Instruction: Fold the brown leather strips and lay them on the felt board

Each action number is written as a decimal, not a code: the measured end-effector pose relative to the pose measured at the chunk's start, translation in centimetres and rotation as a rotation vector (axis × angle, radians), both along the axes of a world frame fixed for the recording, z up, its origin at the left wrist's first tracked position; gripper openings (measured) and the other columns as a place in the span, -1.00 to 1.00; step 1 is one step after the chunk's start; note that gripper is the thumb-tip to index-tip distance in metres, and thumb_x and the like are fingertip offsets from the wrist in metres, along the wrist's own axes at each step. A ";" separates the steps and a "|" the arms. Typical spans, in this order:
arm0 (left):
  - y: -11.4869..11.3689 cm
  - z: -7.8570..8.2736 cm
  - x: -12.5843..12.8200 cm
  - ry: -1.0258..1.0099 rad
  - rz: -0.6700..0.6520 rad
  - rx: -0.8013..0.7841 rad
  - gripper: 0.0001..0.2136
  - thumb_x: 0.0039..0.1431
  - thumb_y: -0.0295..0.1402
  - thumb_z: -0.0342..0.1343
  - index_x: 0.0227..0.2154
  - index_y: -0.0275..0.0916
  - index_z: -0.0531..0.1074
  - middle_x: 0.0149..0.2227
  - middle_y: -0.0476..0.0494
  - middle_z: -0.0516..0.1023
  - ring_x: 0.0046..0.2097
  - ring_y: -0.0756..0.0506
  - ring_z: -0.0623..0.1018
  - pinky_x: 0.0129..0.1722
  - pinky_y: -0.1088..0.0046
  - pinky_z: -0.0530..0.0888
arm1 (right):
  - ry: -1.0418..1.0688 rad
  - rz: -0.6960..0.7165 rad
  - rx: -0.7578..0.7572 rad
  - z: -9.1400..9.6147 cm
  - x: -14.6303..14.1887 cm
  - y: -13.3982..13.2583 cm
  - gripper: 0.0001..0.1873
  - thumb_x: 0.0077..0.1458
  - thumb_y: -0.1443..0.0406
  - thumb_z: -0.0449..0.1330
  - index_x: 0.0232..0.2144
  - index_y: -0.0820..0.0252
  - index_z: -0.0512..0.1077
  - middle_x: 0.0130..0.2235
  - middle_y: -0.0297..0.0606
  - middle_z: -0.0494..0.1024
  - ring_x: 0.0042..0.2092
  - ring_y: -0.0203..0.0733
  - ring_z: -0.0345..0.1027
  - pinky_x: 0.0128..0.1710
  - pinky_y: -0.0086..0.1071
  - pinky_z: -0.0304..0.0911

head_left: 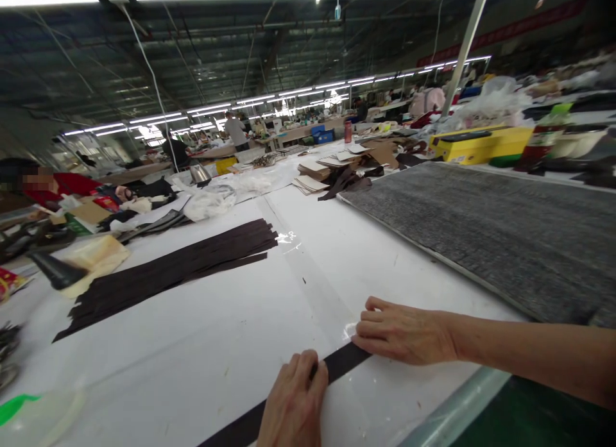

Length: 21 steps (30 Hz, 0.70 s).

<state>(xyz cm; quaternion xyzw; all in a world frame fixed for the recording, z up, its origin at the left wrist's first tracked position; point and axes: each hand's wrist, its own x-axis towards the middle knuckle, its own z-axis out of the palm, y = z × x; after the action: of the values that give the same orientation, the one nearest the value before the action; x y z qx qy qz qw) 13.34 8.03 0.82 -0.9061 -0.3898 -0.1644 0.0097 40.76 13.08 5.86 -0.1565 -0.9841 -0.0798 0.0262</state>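
A long dark strip of material (345,362) lies flat on the white tabletop (231,319), running from the lower left up toward the right. My left hand (296,396) is on the strip near its middle, fingers bent and closed on it. Further right, at the strip's end, my right hand (404,333) is closed with curled fingers, the fingertips gripping the edge. To the left lies a wide bundle of dark brown strips (178,267), laid side by side with uneven ends.
A grey felt-like board (491,229) covers the right side. Behind it stand a yellow box (462,145) and a bottle (541,139). Stacked cards (317,171) and dark scraps lie at the back. A person in red (62,187) is at far left, near a plastic bag (209,202).
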 end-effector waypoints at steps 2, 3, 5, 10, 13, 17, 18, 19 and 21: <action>0.1 -0.1 0.3 -0.027 -0.010 -0.071 -0.57 -0.04 -0.73 -0.12 -0.14 -0.24 0.39 -0.17 -0.16 0.42 -0.21 -0.12 0.41 -0.22 0.35 0.43 | -0.011 -0.010 0.019 0.1 0.3 -0.1 -0.70 0.33 0.44 -0.14 -0.06 0.34 0.35 -0.32 -0.20 0.39 -0.29 -0.16 0.19 -0.15 -0.22 0.07; 0.2 -0.2 0.4 -0.028 -0.005 -0.096 -0.56 -0.06 -0.74 -0.12 -0.15 -0.24 0.40 -0.20 -0.14 0.42 -0.22 -0.13 0.41 -0.21 0.35 0.43 | -0.013 -0.012 0.028 0.2 0.5 -0.1 -0.71 0.33 0.44 -0.13 -0.08 0.34 0.35 -0.33 -0.20 0.39 -0.30 -0.17 0.18 -0.14 -0.21 0.07; 0.2 -0.2 0.6 -0.010 0.010 -0.095 -0.49 -0.07 -0.74 -0.12 -0.06 -0.23 0.38 -0.23 -0.12 0.42 -0.21 -0.13 0.40 -0.19 0.33 0.42 | -0.011 -0.020 0.043 0.2 0.9 -0.2 -0.72 0.33 0.44 -0.13 -0.09 0.34 0.36 -0.33 -0.21 0.38 -0.30 -0.17 0.18 -0.13 -0.21 0.07; 0.2 0.4 1.4 0.057 0.020 -0.025 -0.34 -0.07 -0.68 -0.04 0.16 -0.15 0.25 -0.20 -0.12 0.45 -0.23 -0.14 0.40 -0.23 0.37 0.40 | 0.002 -0.068 0.056 -0.3 2.1 -0.4 -0.70 0.33 0.44 -0.13 -0.06 0.32 0.35 -0.33 -0.20 0.39 -0.28 -0.16 0.19 -0.10 -0.19 0.06; 0.1 0.8 1.9 0.084 0.046 0.011 -0.37 -0.07 -0.66 -0.01 0.12 -0.12 0.31 -0.17 -0.11 0.47 -0.22 -0.14 0.41 -0.24 0.37 0.37 | 0.009 -0.088 0.072 -0.3 2.8 -0.6 -0.70 0.33 0.44 -0.14 -0.06 0.32 0.36 -0.33 -0.21 0.38 -0.28 -0.16 0.19 -0.10 -0.18 0.06; -0.1 0.7 2.3 0.107 0.060 0.034 -0.37 -0.04 -0.66 0.01 0.13 -0.08 0.30 -0.12 -0.10 0.48 -0.21 -0.13 0.41 -0.25 0.37 0.35 | 0.011 -0.103 0.078 -0.1 3.4 -0.8 -0.71 0.33 0.43 -0.14 -0.11 0.33 0.37 -0.35 -0.21 0.37 -0.31 -0.17 0.18 -0.13 -0.19 0.07; -0.1 0.7 2.3 0.116 0.062 0.035 -0.37 -0.03 -0.65 0.02 0.14 -0.07 0.29 -0.12 -0.10 0.48 -0.21 -0.13 0.41 -0.26 0.37 0.34 | 0.014 -0.104 0.080 0.0 3.5 -0.9 -0.71 0.33 0.44 -0.14 -0.11 0.33 0.37 -0.36 -0.22 0.37 -0.31 -0.17 0.19 -0.13 -0.19 0.08; -0.1 0.6 2.4 0.125 0.063 0.038 -0.38 -0.02 -0.64 0.04 0.15 -0.06 0.28 -0.12 -0.10 0.48 -0.21 -0.13 0.41 -0.26 0.37 0.34 | 0.018 -0.102 0.085 0.0 3.6 -0.9 -0.71 0.33 0.44 -0.14 -0.10 0.34 0.37 -0.36 -0.21 0.37 -0.31 -0.17 0.19 -0.14 -0.19 0.08; -0.2 0.6 2.5 0.140 0.066 0.051 -0.38 0.01 -0.63 0.05 0.16 -0.05 0.27 -0.12 -0.12 0.47 -0.21 -0.14 0.41 -0.26 0.36 0.34 | 0.024 -0.096 0.093 -0.1 3.8 -0.9 -0.70 0.33 0.44 -0.15 -0.06 0.34 0.35 -0.35 -0.20 0.38 -0.30 -0.16 0.19 -0.13 -0.18 0.09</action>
<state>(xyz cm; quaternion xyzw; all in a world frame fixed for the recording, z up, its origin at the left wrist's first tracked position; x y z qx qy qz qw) 15.82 7.82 1.37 -0.9014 -0.4136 -0.1103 0.0656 44.58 12.17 5.73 -0.2031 -0.9703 -0.1250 0.0416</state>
